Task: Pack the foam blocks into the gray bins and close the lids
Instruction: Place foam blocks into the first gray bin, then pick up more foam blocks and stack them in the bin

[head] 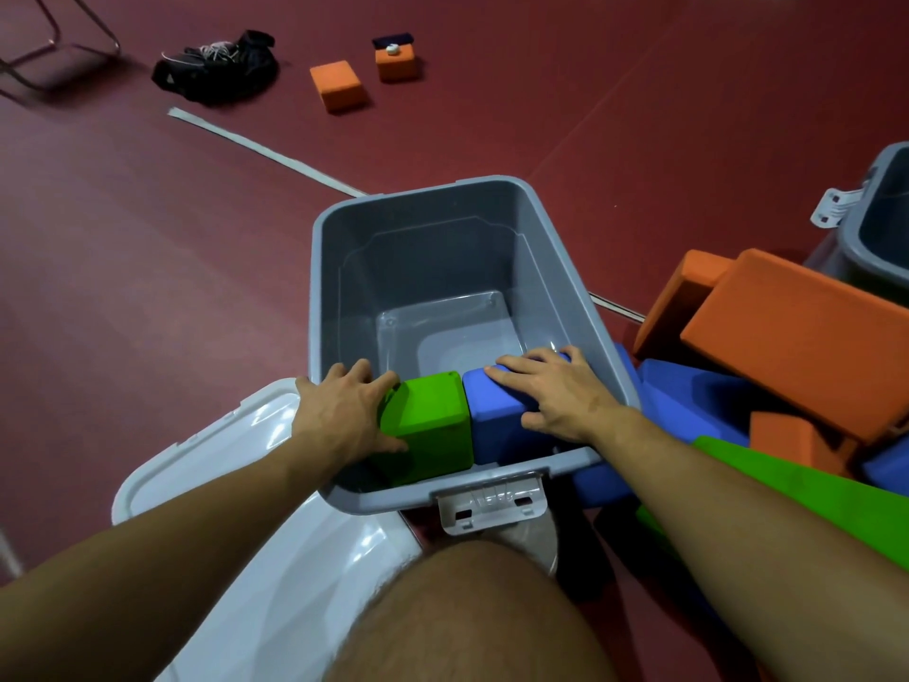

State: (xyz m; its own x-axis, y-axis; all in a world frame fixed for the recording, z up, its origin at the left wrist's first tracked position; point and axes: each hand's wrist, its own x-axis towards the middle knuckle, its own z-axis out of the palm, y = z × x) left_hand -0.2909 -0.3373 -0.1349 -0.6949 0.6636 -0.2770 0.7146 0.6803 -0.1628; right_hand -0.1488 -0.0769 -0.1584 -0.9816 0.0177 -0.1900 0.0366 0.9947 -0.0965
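A gray bin (344, 224) stands open on the red floor in front of me. Inside its near end a green foam block (433, 425) and a blue foam block (497, 415) sit side by side. My left hand (339, 411) grips the green block from its left side. My right hand (556, 386) lies flat on top of the blue block, fingers spread. The far half of the bin shows bare bottom. A white lid (236, 484) lies on the floor at the near left, under my left arm.
A pile of orange (797, 332), blue (688, 401) and green (797, 484) foam blocks lies right of the bin. A second gray bin (856, 243) shows at the right edge. Two small orange blocks (339, 83), dark shoes (216, 66) and chair legs (59, 41) lie far back.
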